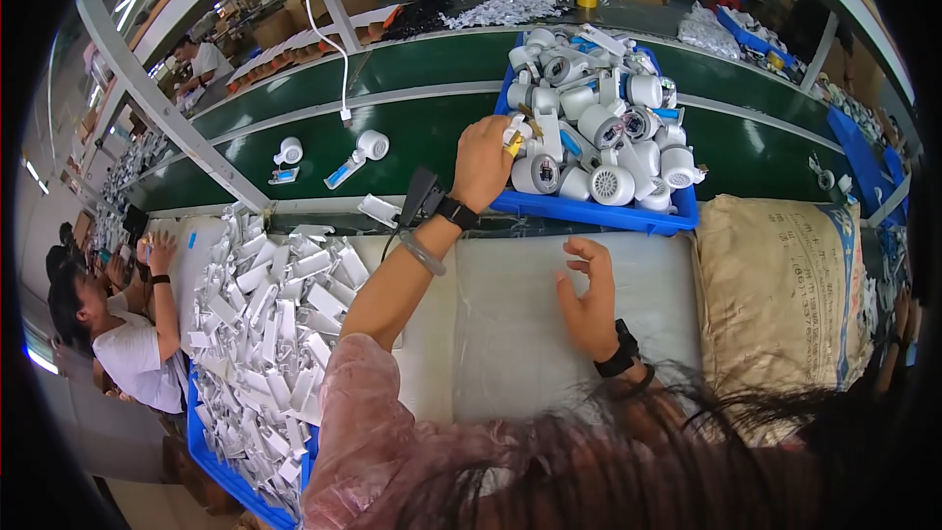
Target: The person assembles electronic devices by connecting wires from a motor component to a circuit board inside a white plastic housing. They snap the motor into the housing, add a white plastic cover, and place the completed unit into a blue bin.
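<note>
My left hand (484, 165) reaches over the left edge of a blue tray (608, 216). Its fingers are closed at a small white piece with a yellow bit beside it; the exact kind of piece is hard to see. Heaped in the tray are white handheld fan bodies (612, 185) with round grilled heads, some showing wiring inside. Over the pale, plastic-covered worktop (510, 334), my right hand (589, 299) hovers with fingers apart and nothing in it.
White plastic shells (270, 309) lie piled at the left, partly in another blue tray (211, 442). Two fan bodies (371, 145) rest on the green belt (432, 128). At right stands a brown sack (775, 294). A co-worker (137, 344) sits far left; a white cable (343, 69) hangs down.
</note>
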Demonstrator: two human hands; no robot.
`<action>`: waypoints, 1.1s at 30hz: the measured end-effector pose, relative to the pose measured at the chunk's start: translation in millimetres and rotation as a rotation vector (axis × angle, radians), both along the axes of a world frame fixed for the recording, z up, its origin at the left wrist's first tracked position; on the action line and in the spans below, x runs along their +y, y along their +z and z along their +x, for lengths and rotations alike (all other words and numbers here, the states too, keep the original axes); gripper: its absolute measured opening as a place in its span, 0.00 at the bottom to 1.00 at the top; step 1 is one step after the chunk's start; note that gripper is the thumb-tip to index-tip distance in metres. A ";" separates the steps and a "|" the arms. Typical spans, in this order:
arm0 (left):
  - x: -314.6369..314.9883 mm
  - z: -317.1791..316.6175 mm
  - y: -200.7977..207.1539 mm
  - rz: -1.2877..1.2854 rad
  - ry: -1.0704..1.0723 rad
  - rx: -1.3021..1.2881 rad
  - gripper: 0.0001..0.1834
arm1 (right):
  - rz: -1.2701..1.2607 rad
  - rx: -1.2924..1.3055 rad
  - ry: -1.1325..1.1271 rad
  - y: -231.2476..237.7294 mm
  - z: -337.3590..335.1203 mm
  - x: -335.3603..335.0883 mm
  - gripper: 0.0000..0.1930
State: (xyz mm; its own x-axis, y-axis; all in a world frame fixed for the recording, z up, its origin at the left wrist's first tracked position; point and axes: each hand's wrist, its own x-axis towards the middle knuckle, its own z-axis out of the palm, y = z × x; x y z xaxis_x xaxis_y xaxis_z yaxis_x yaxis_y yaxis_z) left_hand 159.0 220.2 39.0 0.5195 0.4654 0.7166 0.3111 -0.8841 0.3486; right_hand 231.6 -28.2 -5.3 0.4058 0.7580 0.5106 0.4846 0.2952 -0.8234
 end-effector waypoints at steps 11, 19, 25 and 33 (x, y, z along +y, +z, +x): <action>-74.9 -55.7 61.0 -0.810 -0.462 -0.234 0.14 | 0.013 0.114 0.063 -1.7 2.4 0.7 0.32; -142.4 -106.4 5.3 -1.359 -0.440 -0.408 0.17 | -0.101 0.597 0.569 14.5 -10.2 -4.8 0.42; -153.7 -139.1 -24.5 -1.254 -0.399 -0.263 0.16 | -0.305 0.678 0.434 16.7 2.3 -4.9 0.24; -168.3 -146.0 -35.0 -1.341 -0.489 -0.348 0.13 | -0.311 0.633 0.346 10.9 -0.3 -2.8 0.21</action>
State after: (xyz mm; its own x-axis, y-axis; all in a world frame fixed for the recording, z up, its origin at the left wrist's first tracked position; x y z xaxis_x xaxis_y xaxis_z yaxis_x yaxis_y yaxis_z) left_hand 13.1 51.8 3.9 0.7132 0.7007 0.0185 -0.1869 0.1647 0.9685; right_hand 231.3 -31.0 5.6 0.2632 0.9647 0.0048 -0.1822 0.0546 -0.9817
